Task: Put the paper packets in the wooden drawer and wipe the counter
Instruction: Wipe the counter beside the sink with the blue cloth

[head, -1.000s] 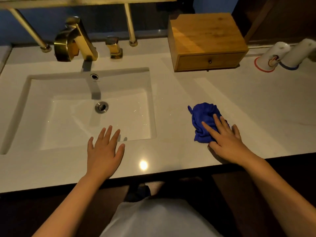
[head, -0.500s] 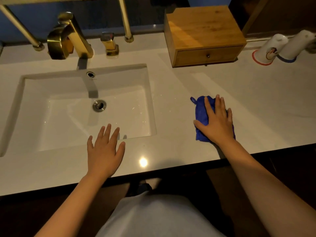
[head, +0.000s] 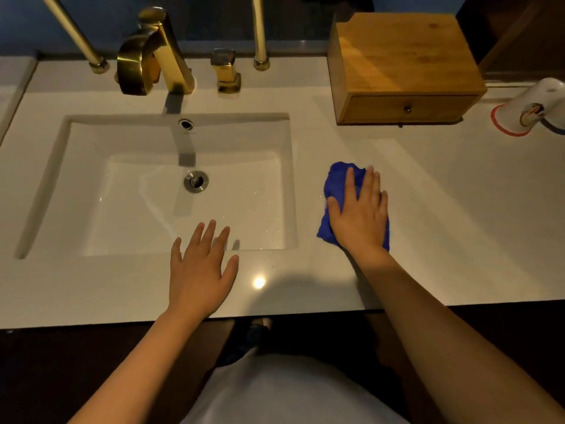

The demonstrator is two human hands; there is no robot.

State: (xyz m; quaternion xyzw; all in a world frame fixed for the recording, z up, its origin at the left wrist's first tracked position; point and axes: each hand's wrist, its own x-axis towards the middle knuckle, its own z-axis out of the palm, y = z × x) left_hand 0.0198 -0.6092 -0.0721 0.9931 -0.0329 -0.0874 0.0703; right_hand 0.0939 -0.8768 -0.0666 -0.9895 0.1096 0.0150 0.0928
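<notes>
My right hand (head: 359,214) lies flat on a crumpled blue cloth (head: 334,185), pressing it onto the white counter (head: 458,215) just right of the sink. My left hand (head: 200,269) rests palm down with fingers spread on the counter's front strip, its fingertips over the sink's near rim. The wooden drawer box (head: 403,65) stands at the back right with its drawer shut; a small knob shows on the front. No paper packets are in sight.
A white rectangular sink (head: 128,191) fills the left half. A gold faucet (head: 156,53) and gold handle (head: 226,70) stand behind it. White cups (head: 526,108) lie on their sides at the far right. The counter's dark front edge runs below my hands.
My right hand has slid the blue cloth leftward toward the sink and turned to cover more of it. My left hand has stayed where it was.
</notes>
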